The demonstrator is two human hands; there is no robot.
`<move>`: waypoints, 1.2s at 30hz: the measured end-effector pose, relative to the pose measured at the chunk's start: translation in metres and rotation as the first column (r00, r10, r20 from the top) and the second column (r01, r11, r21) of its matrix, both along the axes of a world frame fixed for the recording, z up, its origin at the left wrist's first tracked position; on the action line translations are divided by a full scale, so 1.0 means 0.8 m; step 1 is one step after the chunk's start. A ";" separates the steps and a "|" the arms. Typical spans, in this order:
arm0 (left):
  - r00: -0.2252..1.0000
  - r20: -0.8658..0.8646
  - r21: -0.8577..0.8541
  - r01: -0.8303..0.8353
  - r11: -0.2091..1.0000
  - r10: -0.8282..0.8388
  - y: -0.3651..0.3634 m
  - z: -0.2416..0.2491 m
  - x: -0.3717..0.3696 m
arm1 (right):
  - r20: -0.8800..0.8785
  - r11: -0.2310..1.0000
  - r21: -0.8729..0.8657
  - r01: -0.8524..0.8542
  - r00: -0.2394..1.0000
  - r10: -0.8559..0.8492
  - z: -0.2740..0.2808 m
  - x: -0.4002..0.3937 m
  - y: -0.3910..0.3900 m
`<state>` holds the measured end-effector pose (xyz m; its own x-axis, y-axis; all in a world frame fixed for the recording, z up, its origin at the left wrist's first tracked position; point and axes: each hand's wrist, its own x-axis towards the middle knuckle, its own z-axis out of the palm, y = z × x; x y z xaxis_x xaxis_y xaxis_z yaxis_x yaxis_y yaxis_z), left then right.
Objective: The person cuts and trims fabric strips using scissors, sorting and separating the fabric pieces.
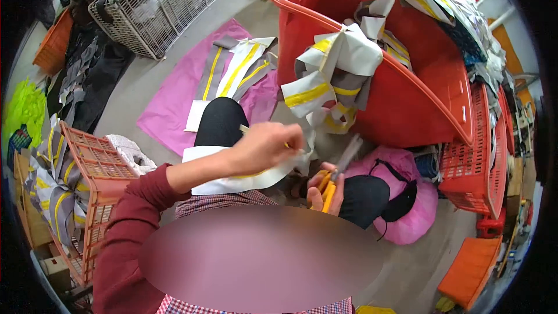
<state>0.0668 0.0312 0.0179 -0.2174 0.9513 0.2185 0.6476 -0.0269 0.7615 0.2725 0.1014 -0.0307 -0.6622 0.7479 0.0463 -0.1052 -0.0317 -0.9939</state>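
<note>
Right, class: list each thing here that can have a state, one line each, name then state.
left hand: closed, gripping the fabric strip
right hand: closed around the scissors
scissors: held, blades too blurred to tell
fabric strip: draped over the knee
red tub: tilted, strips hanging over its rim

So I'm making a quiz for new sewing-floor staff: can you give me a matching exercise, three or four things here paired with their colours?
Things:
1. scissors in the right hand
2. big tub
3. sheet on the floor
4. wire basket

Colours:
a. pink
b. orange handles
c. white
d. red

Pairs: 1-b, 2-d, 3-a, 4-c
</note>
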 end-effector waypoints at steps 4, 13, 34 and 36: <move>0.978 -0.010 0.112 0.209 0.972 -0.209 0.015 0.029 0.038 | 0.048 0.995 0.103 0.001 0.999 -0.006 0.010 -0.014 -0.001; 0.666 0.676 0.048 0.387 0.921 -0.315 -0.008 -0.041 0.014 | -0.188 0.969 -0.190 0.159 0.963 -0.195 0.052 -0.012 0.032; 0.539 0.537 -0.211 -0.658 0.723 0.648 -0.152 -0.150 -0.403 | -0.111 0.878 -0.476 -0.054 0.994 0.000 -0.055 -0.054 0.051; 0.554 0.264 -0.340 -0.712 0.614 0.789 -0.098 -0.188 -0.459 | -0.082 0.882 -0.470 -0.025 0.996 -0.015 -0.061 -0.052 0.054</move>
